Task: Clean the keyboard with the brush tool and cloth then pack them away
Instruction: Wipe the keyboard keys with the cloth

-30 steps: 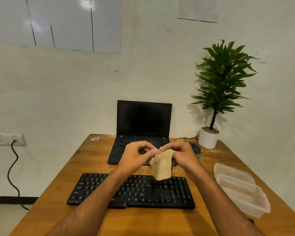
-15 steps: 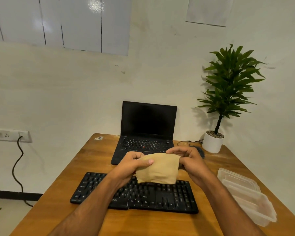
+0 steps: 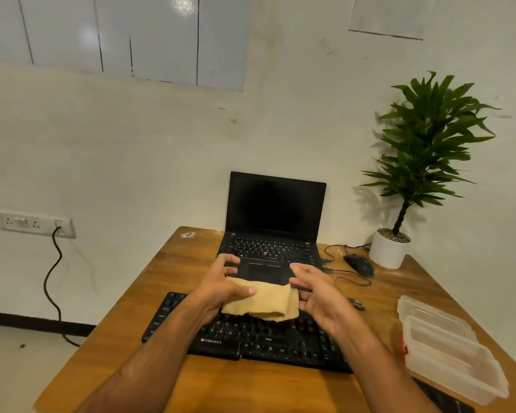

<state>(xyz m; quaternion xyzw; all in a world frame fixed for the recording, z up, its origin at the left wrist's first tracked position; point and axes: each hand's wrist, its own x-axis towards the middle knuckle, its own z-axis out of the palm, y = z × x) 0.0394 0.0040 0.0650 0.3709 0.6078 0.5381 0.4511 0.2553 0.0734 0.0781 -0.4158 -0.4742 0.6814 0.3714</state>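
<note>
wooden desk (image 3: 280,389) – pale wall | left hand (image 3: 221,289) grips cloth (image 3: 265,302) | right hand (image 3: 316,290) fingers spread

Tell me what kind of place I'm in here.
Probably a small office or home desk: an open laptop on a wooden desk, an external keyboard, a wired mouse and a potted plant.

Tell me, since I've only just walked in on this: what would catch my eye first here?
First, the two hands above the black keyboard at the desk's near middle: the left hand holds a folded tan cloth, with the right hand at its other end. Behind them stands an open laptop with a dark screen, and a tall potted plant fills the far right corner.
</note>
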